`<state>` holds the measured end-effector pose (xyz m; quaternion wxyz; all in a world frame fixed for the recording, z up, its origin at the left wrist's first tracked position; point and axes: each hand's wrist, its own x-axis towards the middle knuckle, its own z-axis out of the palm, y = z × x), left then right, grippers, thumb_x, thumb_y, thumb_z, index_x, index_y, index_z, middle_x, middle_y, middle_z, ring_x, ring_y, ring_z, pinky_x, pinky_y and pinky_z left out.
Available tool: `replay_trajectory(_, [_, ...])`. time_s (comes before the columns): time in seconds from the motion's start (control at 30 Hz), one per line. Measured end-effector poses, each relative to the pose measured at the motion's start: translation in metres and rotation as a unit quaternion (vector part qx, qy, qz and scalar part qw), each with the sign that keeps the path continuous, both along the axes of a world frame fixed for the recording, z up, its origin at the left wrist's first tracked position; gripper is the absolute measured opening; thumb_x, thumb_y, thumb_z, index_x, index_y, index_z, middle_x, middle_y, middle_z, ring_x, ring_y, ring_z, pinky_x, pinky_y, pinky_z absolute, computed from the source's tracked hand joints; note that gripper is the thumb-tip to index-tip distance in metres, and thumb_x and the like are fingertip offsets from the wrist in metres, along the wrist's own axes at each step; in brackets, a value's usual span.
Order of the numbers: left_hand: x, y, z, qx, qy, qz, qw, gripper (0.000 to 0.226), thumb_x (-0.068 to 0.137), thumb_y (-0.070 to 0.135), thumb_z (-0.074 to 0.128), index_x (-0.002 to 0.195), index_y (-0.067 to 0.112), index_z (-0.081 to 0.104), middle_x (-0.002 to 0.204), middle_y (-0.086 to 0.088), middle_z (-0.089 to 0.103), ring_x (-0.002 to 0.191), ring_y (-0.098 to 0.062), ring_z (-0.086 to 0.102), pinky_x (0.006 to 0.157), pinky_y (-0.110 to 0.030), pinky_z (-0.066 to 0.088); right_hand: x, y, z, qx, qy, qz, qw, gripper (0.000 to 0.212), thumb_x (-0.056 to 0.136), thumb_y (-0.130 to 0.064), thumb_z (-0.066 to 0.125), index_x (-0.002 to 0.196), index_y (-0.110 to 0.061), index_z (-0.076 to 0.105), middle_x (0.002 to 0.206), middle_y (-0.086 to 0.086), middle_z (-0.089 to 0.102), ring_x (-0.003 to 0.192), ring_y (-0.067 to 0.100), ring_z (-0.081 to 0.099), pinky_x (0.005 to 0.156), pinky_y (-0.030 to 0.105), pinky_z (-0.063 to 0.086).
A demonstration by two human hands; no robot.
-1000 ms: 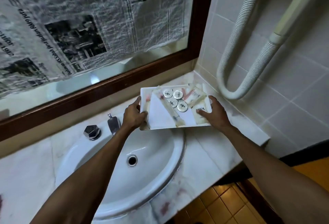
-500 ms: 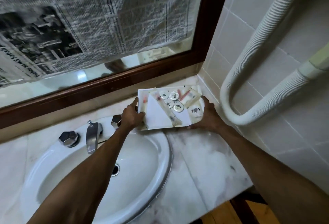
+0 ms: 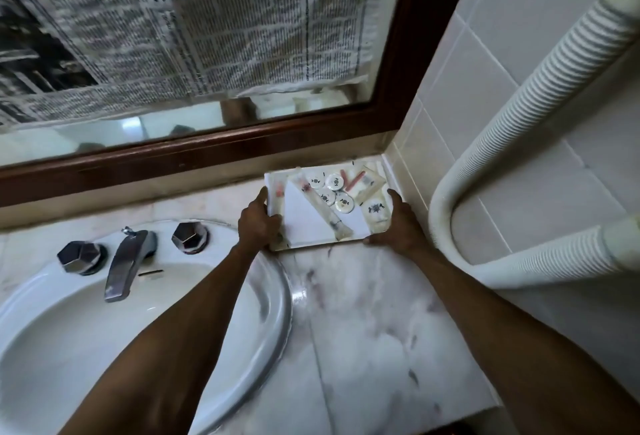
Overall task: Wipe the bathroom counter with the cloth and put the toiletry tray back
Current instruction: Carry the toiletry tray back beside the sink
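A white rectangular toiletry tray (image 3: 277,180) sits in the back right corner of the marble counter (image 3: 367,317), close to the mirror frame and the tiled side wall. It holds several round white caps, wrapped sachets, a pink stick and a folded white paper. My left hand (image 3: 258,223) grips the tray's left edge, thumb on the rim. My right hand (image 3: 398,227) grips its right front corner. No cloth is in view.
A white oval sink (image 3: 104,348) with a chrome tap (image 3: 123,268) and two faceted knobs lies to the left. A wood-framed mirror (image 3: 207,154) covered with newspaper stands behind. A ribbed white hose (image 3: 519,144) loops on the right wall.
Both hands have carried the tray away from above the sink toward the back right corner, where it now lies low by the wall. My view has shifted right and closer.
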<state>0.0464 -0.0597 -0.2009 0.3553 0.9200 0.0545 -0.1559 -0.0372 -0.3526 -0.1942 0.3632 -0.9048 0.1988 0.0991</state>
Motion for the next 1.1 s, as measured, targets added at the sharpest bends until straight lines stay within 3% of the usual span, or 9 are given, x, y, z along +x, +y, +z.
replay_trajectory(0.17, [0.006,-0.017,-0.005,-0.019,0.032,0.023,0.999,0.078,0.086,0.02,0.063,0.158,0.018,0.032,0.101,-0.012,0.075,0.106,-0.036,0.066,0.081,-0.032,0.044,0.008,-0.01,-0.007,-0.008,-0.041,-0.016,0.999,0.124,0.052,-0.019,0.097,0.152,-0.009,0.025,0.148,0.018,0.036,0.137,0.031,0.036,0.11,0.033,0.03])
replay_trajectory(0.27, [0.01,-0.026,-0.007,-0.05,0.039,0.048,0.997,0.078,0.08,0.024,0.054,0.156,0.018,0.036,0.088,-0.01,0.074,0.099,-0.036,0.067,0.082,-0.035,0.047,0.008,-0.01,-0.012,-0.027,-0.061,-0.024,0.998,0.114,0.057,-0.014,0.094,0.15,-0.006,0.028,0.146,0.018,0.034,0.136,0.033,0.035,0.114,0.039,0.03])
replay_trajectory(0.37, [0.013,-0.029,-0.008,-0.068,0.046,0.073,0.994,0.067,0.091,0.016,0.055,0.156,0.016,0.036,0.082,-0.007,0.069,0.104,-0.036,0.066,0.091,-0.038,0.049,0.009,-0.01,-0.018,-0.039,-0.08,-0.032,0.996,0.108,0.058,-0.009,0.093,0.147,-0.004,0.032,0.148,0.019,0.032,0.137,0.035,0.035,0.114,0.046,0.032])
replay_trajectory(0.53, [0.016,-0.029,-0.008,-0.095,0.065,0.087,0.99,0.065,0.095,0.024,0.057,0.156,0.018,0.035,0.095,-0.013,0.075,0.112,-0.035,0.065,0.1,-0.039,0.048,0.008,-0.009,-0.016,-0.04,-0.107,-0.037,0.993,0.101,0.056,-0.007,0.093,0.142,-0.001,0.04,0.148,0.02,0.034,0.137,0.035,0.036,0.114,0.045,0.032])
replay_trajectory(0.63, [0.016,-0.031,-0.004,-0.126,0.089,0.097,0.983,0.069,0.095,0.03,0.061,0.157,0.021,0.033,0.125,-0.016,0.069,0.122,-0.033,0.061,0.105,-0.038,0.045,0.008,-0.011,-0.013,-0.033,-0.114,-0.042,0.992,0.097,0.056,-0.005,0.092,0.139,0.002,0.043,0.143,0.021,0.038,0.134,0.035,0.039,0.113,0.039,0.032])
replay_trajectory(0.77, [0.018,-0.022,0.005,-0.155,0.124,0.053,0.979,0.075,0.095,0.036,0.062,0.159,0.023,0.026,0.13,-0.016,0.066,0.124,-0.035,0.06,0.111,-0.043,0.044,0.009,-0.009,-0.009,-0.046,-0.129,-0.053,0.989,0.088,0.058,-0.002,0.09,0.135,0.002,0.046,0.135,0.021,0.045,0.125,0.035,0.046,0.101,0.024,0.03])
replay_trajectory(0.83, [0.015,-0.009,0.016,-0.144,0.114,0.023,0.983,0.071,0.096,0.035,0.063,0.158,0.023,0.029,0.132,-0.01,0.064,0.123,-0.031,0.06,0.111,-0.042,0.044,0.006,-0.005,-0.008,-0.064,-0.139,-0.049,0.987,0.083,0.06,-0.001,0.088,0.133,0.001,0.048,0.131,0.021,0.048,0.122,0.035,0.048,0.099,0.026,0.032])
replay_trajectory(0.93, [-0.002,0.02,0.041,-0.147,0.081,0.004,0.986,0.058,0.094,0.041,0.063,0.148,0.029,0.046,0.13,0.004,0.061,0.109,-0.022,0.063,0.098,-0.037,0.05,0.002,0.015,-0.001,-0.12,-0.128,-0.019,0.984,0.071,0.069,0.001,0.076,0.134,-0.007,0.049,0.136,0.015,0.047,0.125,0.035,0.046,0.103,0.039,0.038])
replay_trajectory(1.1, [-0.042,0.09,0.082,-0.216,0.049,0.018,0.975,0.028,0.105,0.029,0.052,0.13,0.02,0.061,0.11,-0.009,0.074,0.079,-0.02,0.068,0.075,-0.034,0.049,0.013,0.104,0.032,-0.061,-0.2,0.052,0.976,0.051,0.077,0.001,0.065,0.126,-0.008,0.055,0.134,0.013,0.052,0.126,0.033,0.047,0.103,0.043,0.042])
